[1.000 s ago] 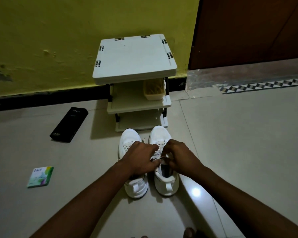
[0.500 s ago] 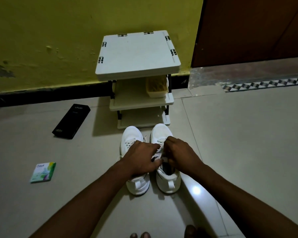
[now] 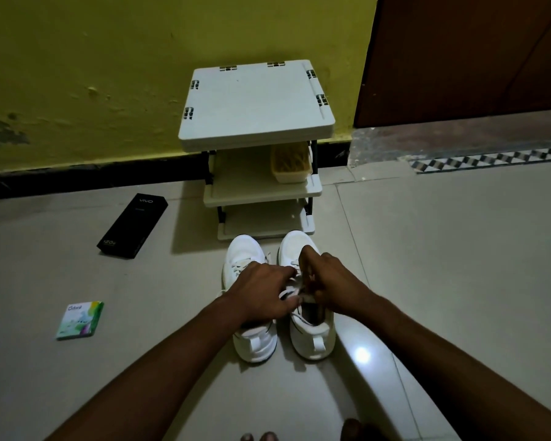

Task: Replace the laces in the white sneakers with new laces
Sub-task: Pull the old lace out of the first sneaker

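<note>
Two white sneakers stand side by side on the tiled floor, toes pointing away from me. The left sneaker [image 3: 245, 249] is partly covered by my left hand [image 3: 261, 291], which reaches across to the right sneaker [image 3: 312, 338]. My right hand [image 3: 331, 281] sits over the right sneaker's lacing. Both hands have fingers curled, pinching the white lace [image 3: 295, 289] of the right sneaker near its tongue. The lace's path through the eyelets is mostly hidden by my fingers.
A white three-tier rack [image 3: 255, 103] stands against the yellow wall just beyond the sneakers, with a small yellow basket [image 3: 290, 163] on its middle shelf. A black box [image 3: 132, 225] and a small green-white packet [image 3: 80, 319] lie on the floor to the left. My toes [image 3: 258, 437] show at the bottom edge.
The view has tilted slightly. My hands have shifted a little over the right sneaker's laces, the right hand's fingers rising toward the toe end.
</note>
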`<state>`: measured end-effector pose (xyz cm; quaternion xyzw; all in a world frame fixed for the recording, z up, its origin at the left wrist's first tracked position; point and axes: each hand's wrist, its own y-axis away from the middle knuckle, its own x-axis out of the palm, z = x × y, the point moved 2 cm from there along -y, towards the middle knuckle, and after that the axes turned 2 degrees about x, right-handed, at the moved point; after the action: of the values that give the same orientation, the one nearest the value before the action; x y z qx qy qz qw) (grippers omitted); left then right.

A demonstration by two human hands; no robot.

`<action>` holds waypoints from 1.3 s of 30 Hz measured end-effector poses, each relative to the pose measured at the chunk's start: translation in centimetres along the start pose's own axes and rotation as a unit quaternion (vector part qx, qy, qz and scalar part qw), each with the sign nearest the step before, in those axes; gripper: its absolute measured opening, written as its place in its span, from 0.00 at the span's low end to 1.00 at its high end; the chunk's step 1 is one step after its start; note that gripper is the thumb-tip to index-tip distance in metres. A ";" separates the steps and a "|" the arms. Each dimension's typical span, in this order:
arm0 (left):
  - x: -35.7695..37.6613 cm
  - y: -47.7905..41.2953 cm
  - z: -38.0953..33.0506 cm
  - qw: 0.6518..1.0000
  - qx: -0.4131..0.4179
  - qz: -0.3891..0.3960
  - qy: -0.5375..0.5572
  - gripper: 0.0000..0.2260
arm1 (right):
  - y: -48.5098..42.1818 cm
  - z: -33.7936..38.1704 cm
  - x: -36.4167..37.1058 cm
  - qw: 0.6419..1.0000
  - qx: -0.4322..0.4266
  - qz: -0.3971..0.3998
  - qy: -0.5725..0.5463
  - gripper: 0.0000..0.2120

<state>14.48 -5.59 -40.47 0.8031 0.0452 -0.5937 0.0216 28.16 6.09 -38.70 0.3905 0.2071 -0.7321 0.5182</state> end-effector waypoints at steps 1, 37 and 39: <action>-0.1 0.0 -0.1 1.000 0.003 0.002 -0.006 0.24 | -0.4 -0.4 -0.3 0.999 -0.004 0.023 -0.022 0.19; 0.1 0.1 -1.4 0.997 -0.046 0.044 -0.049 0.21 | 0.6 0.1 -2.2 0.992 -0.048 0.070 0.097 0.10; 0.1 0.2 -1.4 0.997 -0.049 0.039 -0.050 0.20 | 0.7 0.7 -2.2 0.980 -0.051 0.092 0.170 0.13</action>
<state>15.87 -5.63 -40.18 0.7717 0.0419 -0.6287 0.0857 28.88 6.66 -36.53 0.4994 0.2925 -0.5925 0.5604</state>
